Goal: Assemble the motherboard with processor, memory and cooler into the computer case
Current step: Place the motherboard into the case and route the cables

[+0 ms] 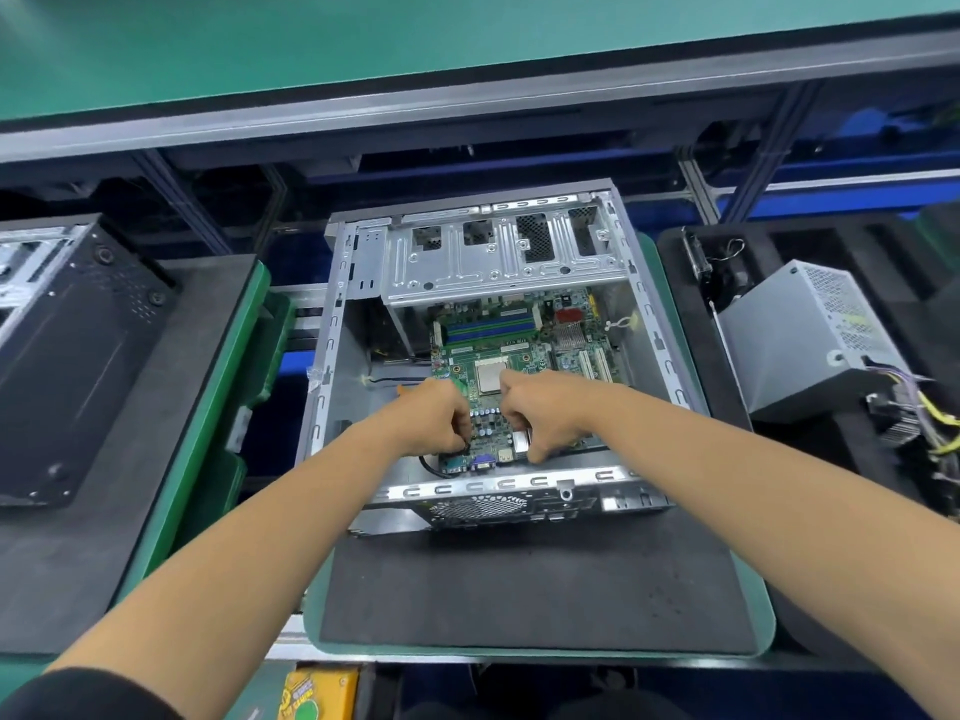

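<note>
Head view, case: I see the open computer case (483, 356) lying on its side on a dark foam mat (535, 589), which sits on a green tray (763, 615) on the bench.
Head view, motherboard: the green motherboard (524, 350) lies inside the case, on its floor, its far edge tucked under the silver drive cage (498, 262). Its rear ports face the near wall of the case.
Head view, processor: a square silver processor (491, 377) sits in its socket at the middle of the board, uncovered; I see nothing mounted over it.
Head view, memory: blue and green memory slots (491, 327) run along the far part of the board; I cannot tell whether sticks are seated.
Head view, left hand: my left hand (434, 418) is curled over the near left edge of the board, fingers bent down and gripping it beside the ports.
Head view, right hand: my right hand (540, 413) is curled likewise, fingers pinching the near edge of the board by a metal port block, thumb pointing down.
Head view, surroundings: a grey power supply (810, 335) with loose coloured wires rests on black foam to the right; another black case (78, 356) lies on foam to the left.
</note>
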A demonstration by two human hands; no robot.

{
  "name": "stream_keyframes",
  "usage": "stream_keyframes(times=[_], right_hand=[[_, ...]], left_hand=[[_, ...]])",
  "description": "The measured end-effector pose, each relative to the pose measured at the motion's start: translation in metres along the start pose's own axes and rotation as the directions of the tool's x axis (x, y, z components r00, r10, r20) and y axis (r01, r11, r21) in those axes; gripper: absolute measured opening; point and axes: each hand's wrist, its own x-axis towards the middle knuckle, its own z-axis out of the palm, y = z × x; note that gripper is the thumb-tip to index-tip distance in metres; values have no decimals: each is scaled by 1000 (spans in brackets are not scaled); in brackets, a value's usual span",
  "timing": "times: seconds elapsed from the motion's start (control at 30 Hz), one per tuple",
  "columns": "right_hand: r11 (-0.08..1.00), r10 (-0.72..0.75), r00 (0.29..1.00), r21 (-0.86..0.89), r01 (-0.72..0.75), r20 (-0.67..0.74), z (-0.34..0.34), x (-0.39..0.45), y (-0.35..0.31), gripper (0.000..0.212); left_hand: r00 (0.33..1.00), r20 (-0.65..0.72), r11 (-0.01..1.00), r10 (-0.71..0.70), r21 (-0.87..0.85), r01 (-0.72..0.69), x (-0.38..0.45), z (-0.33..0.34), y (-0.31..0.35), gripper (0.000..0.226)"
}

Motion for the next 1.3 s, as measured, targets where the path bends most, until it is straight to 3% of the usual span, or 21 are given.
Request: stream_keyframes(times=[0.27, 0.6, 0.8, 0.93, 1.3], right_hand=[[1000, -2, 1000, -2, 2, 13, -3, -2, -1, 36], [1000, -2, 1000, 5, 1, 18, -2, 0, 0, 37], [1000, 3, 1000, -10, -3, 24, -3, -1, -2, 36], [1000, 9, 1000, -4, -9, 27, -3, -1, -1, 36], [1000, 1, 1000, -4, 0, 31, -3, 0, -1, 37]], left_hand=[[994, 22, 980, 103, 169, -105, -2, -3, 5, 13], [984, 145, 904, 101, 400, -151, 0, -4, 9, 11], [983, 124, 919, 134, 357, -170, 1, -3, 7, 5], [983, 98, 939, 157, 293, -179, 1, -3, 7, 12], [981, 127, 936, 150, 301, -182, 5, -2, 6, 13]])
